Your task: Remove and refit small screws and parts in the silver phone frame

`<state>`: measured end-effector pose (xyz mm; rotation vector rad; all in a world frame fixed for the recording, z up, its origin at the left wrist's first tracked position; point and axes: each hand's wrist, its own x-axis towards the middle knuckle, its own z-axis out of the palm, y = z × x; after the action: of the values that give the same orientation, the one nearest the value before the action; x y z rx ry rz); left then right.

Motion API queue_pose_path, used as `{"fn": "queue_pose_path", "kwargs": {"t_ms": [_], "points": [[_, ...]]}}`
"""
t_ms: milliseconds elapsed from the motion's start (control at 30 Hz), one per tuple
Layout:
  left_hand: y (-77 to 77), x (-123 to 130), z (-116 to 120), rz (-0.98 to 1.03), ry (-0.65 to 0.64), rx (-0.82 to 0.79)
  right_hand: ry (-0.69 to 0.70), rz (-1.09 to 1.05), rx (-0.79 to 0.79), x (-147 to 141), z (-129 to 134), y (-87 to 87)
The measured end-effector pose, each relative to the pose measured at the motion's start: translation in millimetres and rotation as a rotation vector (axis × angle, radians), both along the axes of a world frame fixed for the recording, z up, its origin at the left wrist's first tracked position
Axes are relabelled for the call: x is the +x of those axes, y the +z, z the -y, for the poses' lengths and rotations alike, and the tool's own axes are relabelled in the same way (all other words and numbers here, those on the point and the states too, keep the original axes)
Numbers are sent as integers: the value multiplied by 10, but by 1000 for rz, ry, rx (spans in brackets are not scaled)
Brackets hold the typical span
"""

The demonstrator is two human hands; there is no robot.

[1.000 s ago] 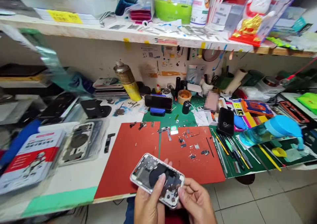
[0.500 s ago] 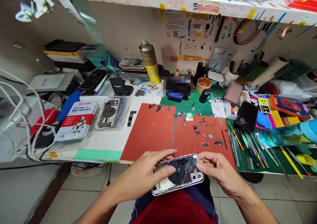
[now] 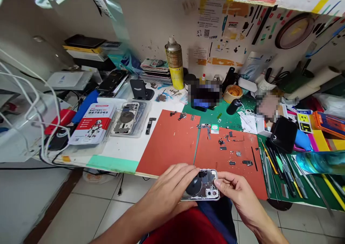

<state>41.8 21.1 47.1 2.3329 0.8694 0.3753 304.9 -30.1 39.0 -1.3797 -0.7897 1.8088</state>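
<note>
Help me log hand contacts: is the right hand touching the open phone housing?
Touching. The head view shows the right hand with its thumb tip lapping onto the edge of the phone housing, beside the camera openings.

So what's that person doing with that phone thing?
Someone is holding an opened, silver-rimmed phone shell over their lap, by the table's edge. Their left hand covers one end, and the fingers of their right hand are at the corner near the camera holes. Tiny black and silver parts lie scattered on flat, brick-red mats. I can't tell exactly what the fingers are doing.
</note>
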Motion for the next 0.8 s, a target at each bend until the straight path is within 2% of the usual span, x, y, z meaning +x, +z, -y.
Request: {"fn": "queue_pose_path", "kwargs": {"t_ms": [133, 267, 400, 500, 600, 800], "points": [[-78, -79, -88, -28, 37, 17, -77, 92, -7, -41, 55, -108], [-183, -162, -176, -25, 60, 32, -177, 279, -10, -47, 268, -256], [-301, -232, -225, -60, 75, 67, -153, 477, 92, -46, 425, -390], [-372, -259, -237, -82, 55, 81, -117, 654, 270, -107, 349, -401], [-410, -275, -246, -92, 37, 77, -140, 808, 438, -239, 153, -344], [-445, -290, -271, -75, 2, 200, -144, 916, 539, -472, -103, -285]]}}
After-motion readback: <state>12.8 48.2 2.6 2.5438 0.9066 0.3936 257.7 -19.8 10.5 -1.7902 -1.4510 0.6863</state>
